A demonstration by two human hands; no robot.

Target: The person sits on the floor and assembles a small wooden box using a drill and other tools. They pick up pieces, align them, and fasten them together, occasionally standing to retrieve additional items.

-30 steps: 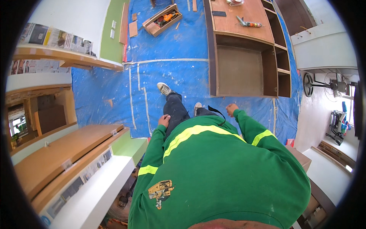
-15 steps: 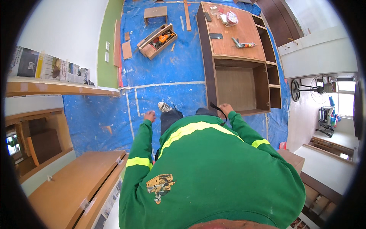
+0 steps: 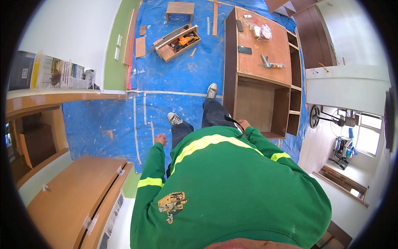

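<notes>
Beside the boxy wooden cabinet [image 3: 257, 79], right hand [image 3: 243, 124] grips a black strap [image 3: 233, 120] (thin).

We see a green sweatshirt [image 3: 232, 195] with bright yellow bands and a small yellow-brown emblem. The floor sheet [image 3: 182, 79] is blue, streaked with pale tape lines. The cabinet [image 3: 259, 70] is brown wood; the wall strip [image 3: 114, 62] is green.

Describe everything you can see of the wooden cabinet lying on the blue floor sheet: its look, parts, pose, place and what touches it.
The wooden cabinet is brown board, lying flat on the blue floor sheet. One large open compartment faces the person, and a column of smaller shelves runs down its right side. Small tools and a dark flat object lie on its upper panel. The person's right hand, holding a thin black strap, is near the big compartment's lower edge; contact cannot be told.
</notes>
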